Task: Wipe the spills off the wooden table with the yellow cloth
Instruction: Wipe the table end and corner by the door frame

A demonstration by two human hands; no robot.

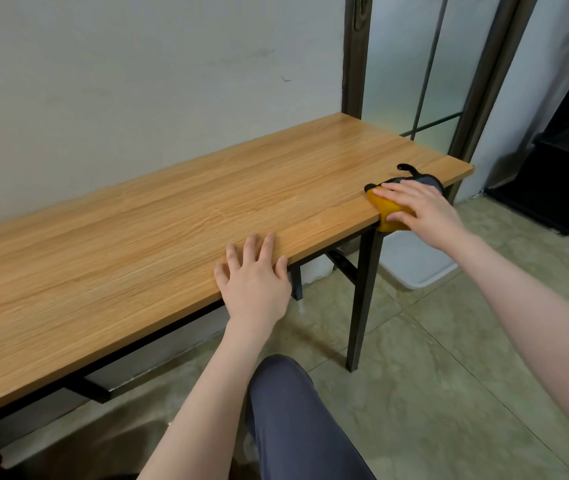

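Two hands: both were on the long rectangular wooden table (158, 216), bare forearms reaching in from the lower edge of the view.
Left hand (253, 275): lay flat at the table's near edge, fingers straight and slightly spread, holding nothing.
Right hand (418, 209): pressed palm-down on the bunched yellow cloth (385, 207), fingers extended over it; whether the thumb curled under could not be told.
Cloth position: near the table's right end at the front edge, a fold hanging just over that edge.
Cloth material: soft, thick fabric, yellow-orange, with a grey panel and a black edging and loop showing beyond the fingers; most of it was hidden beneath the hand.
Table surface: light wood-grain laminate, smooth, with a faint sheen; no spill could be made out with certainty.
Table frame: thin black metal legs (362, 299) and rails, partly hidden under the top.
Wall: the pale painted wall (137, 81) behind carried scuffs and one small dark mark.
Door: the dark-framed frosted glass door (411, 67) stood beyond the table's far end, cut off at the top.
Floor: glossy greenish tiles (432, 375) with thin joints.
Below table: a white plastic bin (414, 263), only partly visible.
Right edge: a black cabinet-like object (567, 174), cut off and hard to identify.
Foreground: a knee in dark blue-grey trousers (286, 417).
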